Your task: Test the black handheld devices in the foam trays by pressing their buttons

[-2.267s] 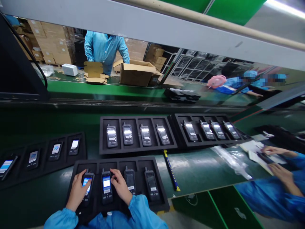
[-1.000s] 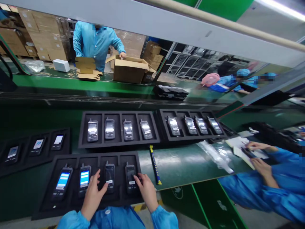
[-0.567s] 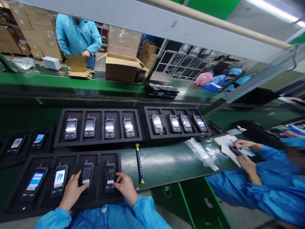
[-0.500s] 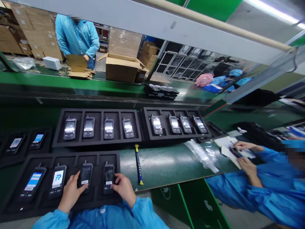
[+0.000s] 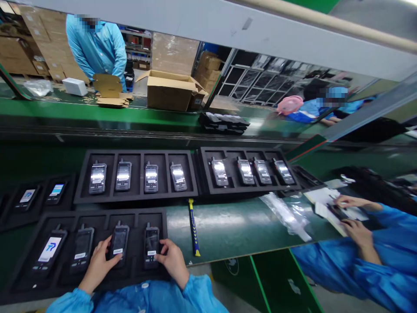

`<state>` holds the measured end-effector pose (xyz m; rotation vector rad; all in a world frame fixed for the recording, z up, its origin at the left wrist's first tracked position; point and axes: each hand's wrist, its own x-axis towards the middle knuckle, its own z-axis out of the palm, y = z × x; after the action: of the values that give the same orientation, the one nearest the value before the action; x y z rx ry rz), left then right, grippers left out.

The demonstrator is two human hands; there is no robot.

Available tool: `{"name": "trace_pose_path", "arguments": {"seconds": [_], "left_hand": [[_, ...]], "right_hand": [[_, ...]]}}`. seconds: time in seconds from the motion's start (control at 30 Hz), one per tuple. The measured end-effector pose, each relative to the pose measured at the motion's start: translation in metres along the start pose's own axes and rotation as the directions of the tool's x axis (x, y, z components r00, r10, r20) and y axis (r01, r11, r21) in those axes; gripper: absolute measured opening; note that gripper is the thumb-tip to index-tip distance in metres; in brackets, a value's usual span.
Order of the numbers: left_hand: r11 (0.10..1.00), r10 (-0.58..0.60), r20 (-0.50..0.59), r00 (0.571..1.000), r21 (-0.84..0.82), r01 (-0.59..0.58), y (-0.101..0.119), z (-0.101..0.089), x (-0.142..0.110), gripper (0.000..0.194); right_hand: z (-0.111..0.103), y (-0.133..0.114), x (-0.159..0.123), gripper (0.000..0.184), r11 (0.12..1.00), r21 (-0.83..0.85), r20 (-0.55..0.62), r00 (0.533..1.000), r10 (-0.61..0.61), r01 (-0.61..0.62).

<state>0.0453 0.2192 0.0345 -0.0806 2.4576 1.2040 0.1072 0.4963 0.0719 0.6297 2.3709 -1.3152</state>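
Left hand (image 5: 99, 264): fingers half open, touching third handset (image 5: 119, 247), at one o'clock; firm grip cannot be told.
Right hand (image 5: 174, 261): fingertips slightly parted, touching fourth handset (image 5: 151, 247) at ten o'clock; grip unclear.
Long axes: third toward one o'clock, fourth twelve.
Near tray (image 5: 163, 224): four handsets.
Twelve-o'clock tray (image 5: 137, 198): four.
One-o'clock tray (image 5: 247, 190): four.

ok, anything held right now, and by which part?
Left hand on third handset from left in near tray: fingers at left edge, thumb low on front. Right hand touches fourth handset, right side. Firm grip: can't tell.
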Motion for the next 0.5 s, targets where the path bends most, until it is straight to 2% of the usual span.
{"name": "trace_pose_path", "arguments": {"seconds": [0.3, 0.5], "left_hand": [[1.0, -0.008, -0.015, 1.0, 0.004, 0.008, -0.0001, 0.0011, -0.002, 0.091], [1.0, -0.014, -0.009, 1.0, -0.001, 0.014, -0.0034, 0.0017, -0.0019, 0.083]], "right_hand": [[0.0021, -0.004, -0.0037, 0.043, 0.999, -0.038, 0.001, 1.0, 0.027, -0.027], [0.0003, -0.0092, -0.0071, 0.041, 0.999, -0.05, -0.016, 1.0, 0.001, -0.002]]}}
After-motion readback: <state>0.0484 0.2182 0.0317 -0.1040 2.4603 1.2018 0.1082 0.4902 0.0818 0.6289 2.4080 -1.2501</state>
